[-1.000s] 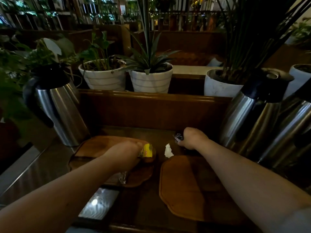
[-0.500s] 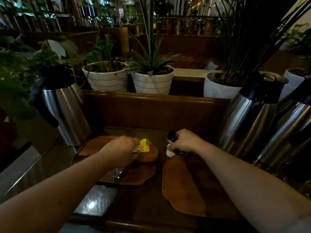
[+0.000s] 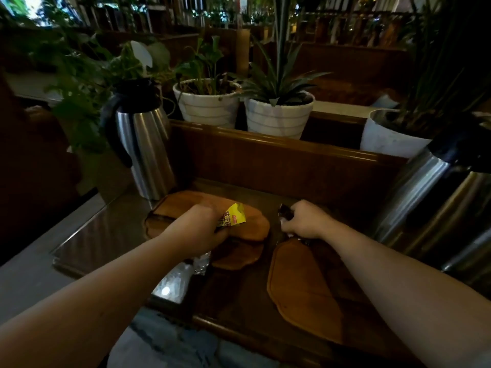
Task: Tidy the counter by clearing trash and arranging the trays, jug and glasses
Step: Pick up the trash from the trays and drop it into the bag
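Note:
My left hand (image 3: 196,229) is closed on a yellow printed wrapper (image 3: 233,217) and a crinkled clear wrapper (image 3: 200,264) that hangs below it, over the stacked wooden trays (image 3: 252,224) at the middle left. My right hand (image 3: 303,221) grips a dark shiny wrapper (image 3: 284,210), with a bit of white scrap showing under its fingers. A third wooden tray (image 3: 300,290) lies flat just below that hand. A steel jug (image 3: 140,144) with a black lid stands at the back left.
Two more steel jugs (image 3: 435,208) crowd the right side. White plant pots (image 3: 276,115) sit on the ledge behind a wooden back panel (image 3: 265,160). A glossy glass-topped surface (image 3: 101,235) lies to the left of the trays.
My right hand drew back from the rear of the counter with the dark wrapper and closed over the white scrap, which no longer lies on the counter. My left hand lifted slightly with the yellow wrapper.

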